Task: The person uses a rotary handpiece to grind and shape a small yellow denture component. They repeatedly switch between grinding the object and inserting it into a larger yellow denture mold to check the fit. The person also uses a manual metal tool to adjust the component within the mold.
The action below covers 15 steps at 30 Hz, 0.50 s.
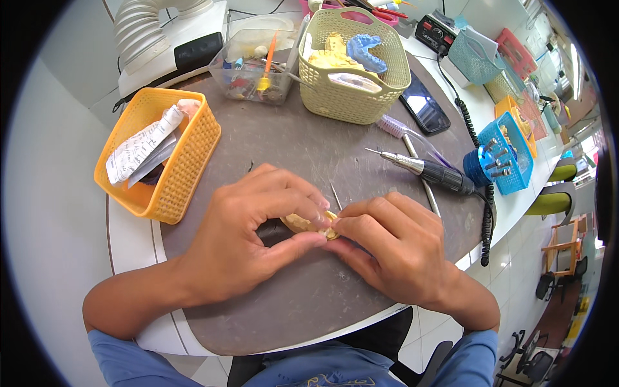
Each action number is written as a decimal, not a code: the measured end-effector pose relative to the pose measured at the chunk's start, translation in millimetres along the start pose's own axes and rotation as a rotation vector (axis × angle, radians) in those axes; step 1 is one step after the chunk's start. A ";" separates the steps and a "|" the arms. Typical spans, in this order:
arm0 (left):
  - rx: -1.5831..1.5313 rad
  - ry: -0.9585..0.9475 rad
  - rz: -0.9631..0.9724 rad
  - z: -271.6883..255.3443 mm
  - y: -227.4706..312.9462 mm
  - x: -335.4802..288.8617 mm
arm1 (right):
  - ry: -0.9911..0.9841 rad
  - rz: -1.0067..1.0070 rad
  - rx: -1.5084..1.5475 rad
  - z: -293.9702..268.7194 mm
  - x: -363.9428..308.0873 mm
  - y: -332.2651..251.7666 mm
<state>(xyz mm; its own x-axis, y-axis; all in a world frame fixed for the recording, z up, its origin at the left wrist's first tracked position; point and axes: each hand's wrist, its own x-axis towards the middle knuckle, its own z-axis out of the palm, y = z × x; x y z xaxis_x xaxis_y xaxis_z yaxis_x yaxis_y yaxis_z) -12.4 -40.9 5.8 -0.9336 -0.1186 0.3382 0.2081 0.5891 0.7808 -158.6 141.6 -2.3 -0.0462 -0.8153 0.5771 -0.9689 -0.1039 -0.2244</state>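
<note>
A small yellow dental cast (296,223) is between my two hands over the grey-brown work mat (277,316). My left hand (242,222) grips it, fingers curled over the far side and thumb along the near side. The fingers of my right hand (393,242) pinch at its right end. A small pale piece (330,233) shows between the fingertips, too covered to make out fully. Just beyond the fingertips, a thin metal pointed tool (336,195) lies on the mat.
Left stands a yellow basket (193,155) with papers. Behind are a clear tool box (258,90) and an olive basket (354,97) holding casts. To the right lie a phone (425,106), toothbrush (412,132) and rotary handpiece (432,174), near a blue bur holder (480,166).
</note>
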 end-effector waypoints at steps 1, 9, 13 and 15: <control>0.013 -0.006 0.005 0.5 0.0 -0.5 | -0.001 -0.005 -0.005 -0.2 -1.0 -0.5; 0.020 -0.019 -0.005 1.2 1.6 0.9 | 0.001 -0.011 0.001 -1.5 -1.6 -0.8; 0.018 -0.031 -0.007 1.1 1.2 1.7 | 0.006 -0.022 -0.006 -0.1 -2.5 0.0; 0.008 -0.023 -0.012 1.8 1.5 1.5 | 0.006 -0.029 -0.015 -0.1 -2.9 0.2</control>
<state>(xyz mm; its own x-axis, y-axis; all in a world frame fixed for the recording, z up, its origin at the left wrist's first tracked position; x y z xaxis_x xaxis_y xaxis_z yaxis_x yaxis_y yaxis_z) -14.0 -38.8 6.5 -0.9424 -0.1070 0.3169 0.1950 0.5940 0.7804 -158.6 144.1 -3.9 -0.0194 -0.8088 0.5877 -0.9734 -0.1190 -0.1959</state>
